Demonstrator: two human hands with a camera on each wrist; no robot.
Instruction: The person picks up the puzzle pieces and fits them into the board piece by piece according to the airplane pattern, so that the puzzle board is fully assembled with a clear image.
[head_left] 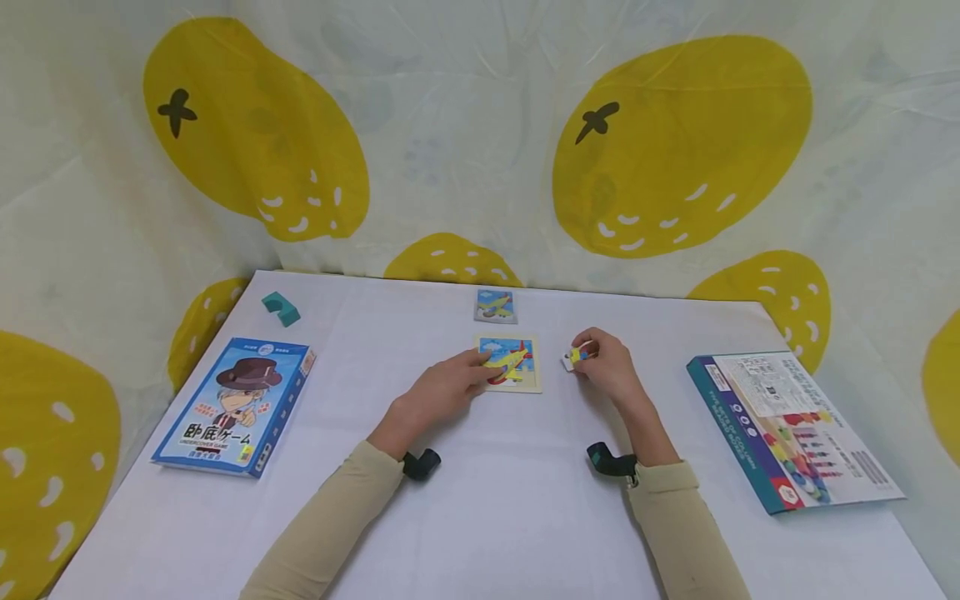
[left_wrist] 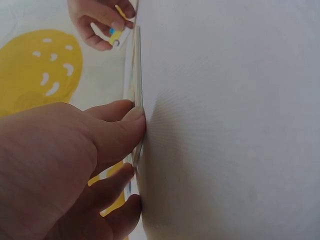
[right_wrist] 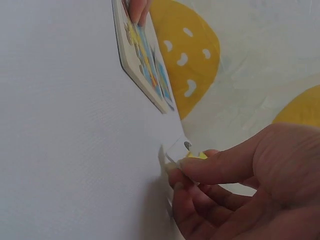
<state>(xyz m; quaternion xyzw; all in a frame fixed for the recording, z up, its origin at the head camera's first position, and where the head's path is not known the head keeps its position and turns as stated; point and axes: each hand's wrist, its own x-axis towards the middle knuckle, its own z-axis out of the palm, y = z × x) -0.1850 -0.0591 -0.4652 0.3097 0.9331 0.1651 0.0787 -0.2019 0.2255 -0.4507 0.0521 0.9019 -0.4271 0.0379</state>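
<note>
A small square jigsaw puzzle board (head_left: 537, 377) with a yellow and red airplane picture and a pale frame lies mid-table. My left hand (head_left: 438, 392) holds it by its left side; in the left wrist view the thumb presses the board's edge (left_wrist: 138, 65) and the fingers reach over the top. Right of the board, my right hand (head_left: 611, 367) pinches a white and yellow puzzle piece (right_wrist: 177, 149) between thumb and fingers, just above the cloth. Whether more than one piece is in that grip cannot be told. Behind the board lies a picture card (head_left: 495, 307) with a similar airplane.
On the left lies a blue game box (head_left: 240, 408) with a cartoon figure in a hat, and behind it a green arched block (head_left: 281, 308). A purple and white box (head_left: 798, 429) lies at the right. A curtain with yellow fruit shapes hangs behind the table.
</note>
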